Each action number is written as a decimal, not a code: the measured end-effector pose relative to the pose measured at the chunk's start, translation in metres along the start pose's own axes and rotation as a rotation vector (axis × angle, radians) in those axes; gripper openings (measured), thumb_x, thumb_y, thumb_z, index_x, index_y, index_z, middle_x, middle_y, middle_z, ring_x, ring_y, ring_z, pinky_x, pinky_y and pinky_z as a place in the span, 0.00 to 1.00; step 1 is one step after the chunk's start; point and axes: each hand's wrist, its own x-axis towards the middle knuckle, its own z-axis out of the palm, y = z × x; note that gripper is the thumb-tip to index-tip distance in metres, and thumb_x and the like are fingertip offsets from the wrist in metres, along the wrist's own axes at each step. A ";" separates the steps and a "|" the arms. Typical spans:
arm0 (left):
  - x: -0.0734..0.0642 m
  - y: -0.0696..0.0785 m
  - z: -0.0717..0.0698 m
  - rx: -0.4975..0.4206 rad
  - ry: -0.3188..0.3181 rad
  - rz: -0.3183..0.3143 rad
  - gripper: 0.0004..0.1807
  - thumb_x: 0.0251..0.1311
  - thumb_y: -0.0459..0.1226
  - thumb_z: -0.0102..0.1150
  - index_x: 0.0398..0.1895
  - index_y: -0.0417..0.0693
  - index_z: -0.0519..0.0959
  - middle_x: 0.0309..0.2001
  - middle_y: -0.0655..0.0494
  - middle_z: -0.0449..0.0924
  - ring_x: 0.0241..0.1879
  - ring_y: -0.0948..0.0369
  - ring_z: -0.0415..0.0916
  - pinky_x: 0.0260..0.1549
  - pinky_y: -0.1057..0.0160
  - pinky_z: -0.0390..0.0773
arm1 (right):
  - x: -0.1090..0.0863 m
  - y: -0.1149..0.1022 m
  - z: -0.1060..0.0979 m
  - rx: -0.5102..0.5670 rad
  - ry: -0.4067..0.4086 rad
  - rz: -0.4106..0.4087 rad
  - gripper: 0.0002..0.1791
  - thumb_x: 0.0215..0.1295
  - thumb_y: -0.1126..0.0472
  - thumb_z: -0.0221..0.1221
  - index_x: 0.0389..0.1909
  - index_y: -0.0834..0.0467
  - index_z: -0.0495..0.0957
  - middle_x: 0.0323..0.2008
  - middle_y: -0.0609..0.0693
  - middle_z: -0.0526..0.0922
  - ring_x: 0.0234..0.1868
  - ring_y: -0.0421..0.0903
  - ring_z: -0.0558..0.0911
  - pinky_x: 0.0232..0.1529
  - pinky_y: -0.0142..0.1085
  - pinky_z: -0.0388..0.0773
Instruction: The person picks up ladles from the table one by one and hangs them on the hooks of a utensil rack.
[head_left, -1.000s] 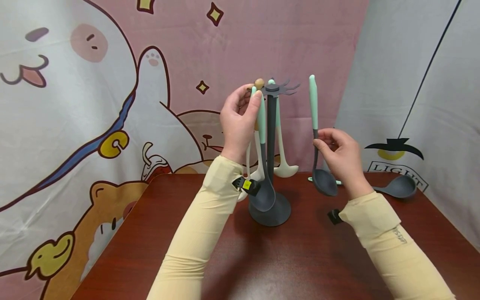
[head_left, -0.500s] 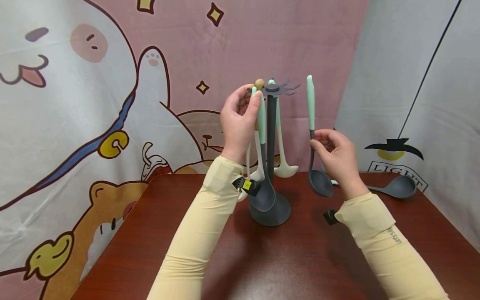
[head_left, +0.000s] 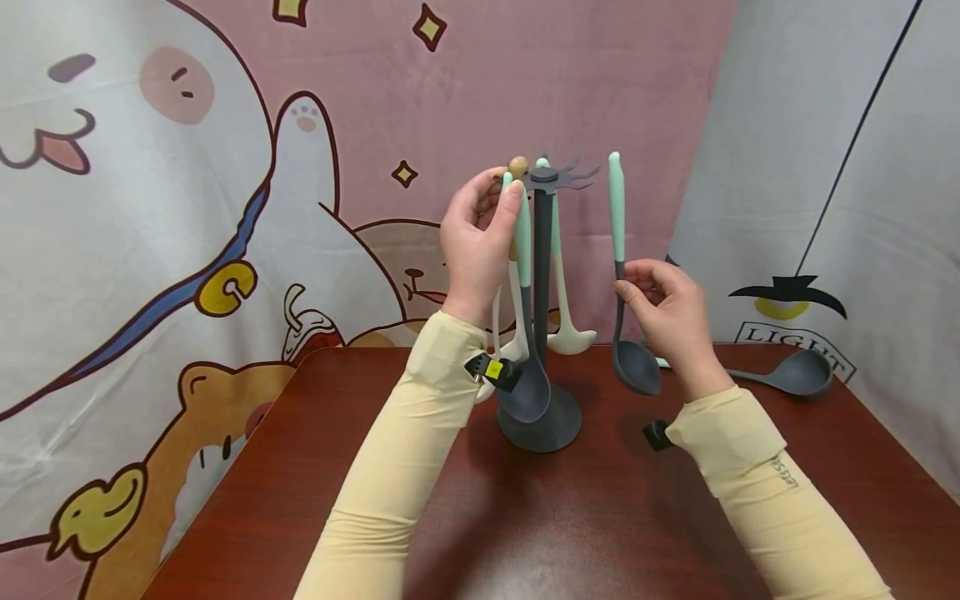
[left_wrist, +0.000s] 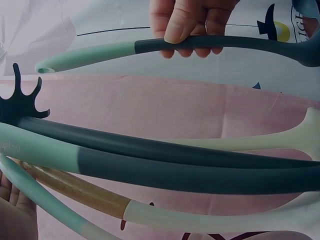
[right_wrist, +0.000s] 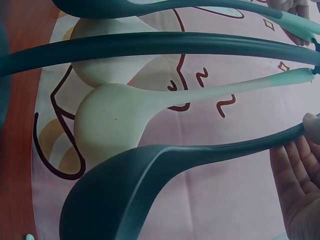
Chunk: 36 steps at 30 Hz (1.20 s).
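Observation:
My right hand (head_left: 671,325) pinches a dark grey ladle (head_left: 637,367) by its neck. The ladle stands upright in the air right of the utensil rack (head_left: 542,250), mint handle up; its deep bowl shows large in the right wrist view. My left hand (head_left: 480,242) grips the rack's top among the handle ends, its fingertips partly hidden. Hanging there are a grey spoon (head_left: 527,396) with a mint handle, a cream ladle (head_left: 572,339), and a utensil with a wooden handle (left_wrist: 85,187). Another mint handle (left_wrist: 40,205) hangs beside the left hand.
On the red-brown table (head_left: 570,533), a second dark grey ladle or spoon (head_left: 802,373) lies at the right rear. Part of a mint handle (head_left: 663,362) shows behind the right hand. Bare hooks (head_left: 581,177) stick out on the rack's right side. A printed cloth hangs behind.
My right hand has moved a little left with the ladle, nearer the rack. The left hand and the hanging utensils have stayed where they were.

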 end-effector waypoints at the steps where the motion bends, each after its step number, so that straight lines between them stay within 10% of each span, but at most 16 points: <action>1: 0.000 0.000 0.000 0.001 0.000 0.000 0.17 0.66 0.34 0.60 0.54 0.31 0.77 0.44 0.46 0.79 0.44 0.59 0.77 0.51 0.56 0.77 | 0.000 0.000 0.000 0.002 -0.001 0.000 0.11 0.66 0.66 0.64 0.46 0.67 0.81 0.38 0.54 0.81 0.35 0.33 0.76 0.37 0.23 0.71; 36: -0.001 0.000 0.001 0.013 0.005 0.008 0.18 0.66 0.34 0.60 0.55 0.31 0.77 0.45 0.46 0.79 0.45 0.60 0.77 0.51 0.57 0.77 | -0.004 -0.004 0.017 0.056 -0.035 -0.036 0.11 0.65 0.69 0.64 0.46 0.69 0.81 0.38 0.60 0.82 0.34 0.33 0.75 0.36 0.23 0.70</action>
